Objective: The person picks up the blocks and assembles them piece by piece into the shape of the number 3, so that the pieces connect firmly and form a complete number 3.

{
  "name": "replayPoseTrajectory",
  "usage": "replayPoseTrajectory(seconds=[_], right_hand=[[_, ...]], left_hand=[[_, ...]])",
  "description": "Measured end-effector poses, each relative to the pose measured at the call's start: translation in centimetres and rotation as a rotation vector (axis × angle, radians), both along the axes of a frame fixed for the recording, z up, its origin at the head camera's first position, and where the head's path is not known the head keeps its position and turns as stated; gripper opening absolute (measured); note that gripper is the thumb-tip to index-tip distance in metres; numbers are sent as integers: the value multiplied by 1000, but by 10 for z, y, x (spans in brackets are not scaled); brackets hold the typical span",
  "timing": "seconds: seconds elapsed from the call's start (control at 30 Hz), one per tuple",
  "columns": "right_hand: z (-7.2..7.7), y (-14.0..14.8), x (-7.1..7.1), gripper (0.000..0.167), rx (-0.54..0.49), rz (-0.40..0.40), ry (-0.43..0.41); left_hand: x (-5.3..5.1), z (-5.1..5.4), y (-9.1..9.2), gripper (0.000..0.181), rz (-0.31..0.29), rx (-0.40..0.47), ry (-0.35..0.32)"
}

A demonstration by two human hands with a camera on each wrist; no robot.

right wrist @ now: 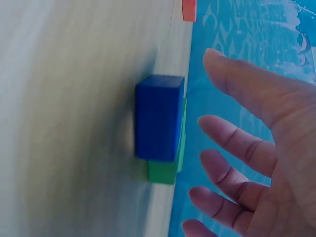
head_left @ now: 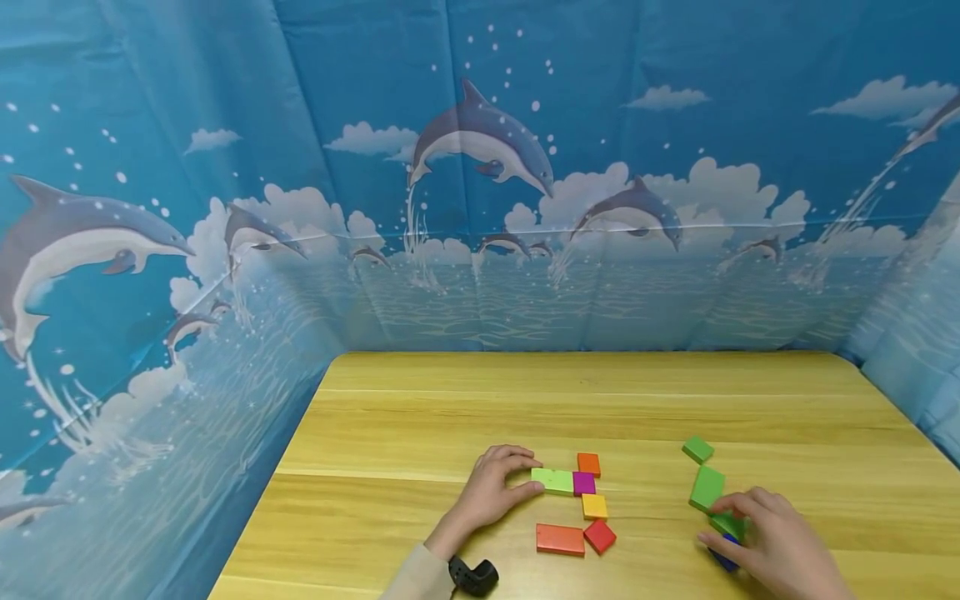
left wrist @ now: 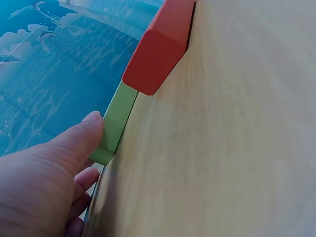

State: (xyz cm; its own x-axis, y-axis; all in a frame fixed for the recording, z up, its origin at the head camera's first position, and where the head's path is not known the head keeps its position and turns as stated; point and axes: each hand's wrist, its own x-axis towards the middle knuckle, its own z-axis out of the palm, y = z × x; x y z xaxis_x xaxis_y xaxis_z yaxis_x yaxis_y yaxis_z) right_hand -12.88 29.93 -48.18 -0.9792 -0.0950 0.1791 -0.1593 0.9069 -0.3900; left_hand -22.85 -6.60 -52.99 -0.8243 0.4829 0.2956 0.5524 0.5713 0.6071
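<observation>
My left hand holds the left end of a light green block between thumb and index finger. In the left wrist view, the thumb lies against the side of that green block. A purple block adjoins its right end. Over on the right, my right hand hovers at a dark blue block and a green block, partly covering both. Its thumb and fingers are spread in the right wrist view, apart from the blue block.
Orange, yellow and red blocks lie around the purple one. A long orange-red block lies nearer the front. Two more green blocks extend beyond the right hand. A dolphin-print curtain borders the wooden table.
</observation>
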Motion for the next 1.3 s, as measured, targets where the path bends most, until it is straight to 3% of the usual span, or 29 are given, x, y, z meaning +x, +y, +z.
replayPoseTrajectory(seconds=[0.23,0.8,1.0,1.3], right_hand=[[-3,13,3,47,11,-66,-62],[-10,30,-6,51,21,-64,-225],[-8,24,-8,51,33,-52,-203],[-4,4,-6,38,60,25,-109]], left_hand=[[0,0,0,38,0,-1,1],[-1,-1,0,37,-9,7,15],[0,-2,0,36,-10,5,19],[-1,-3,0,36,-12,1,13]])
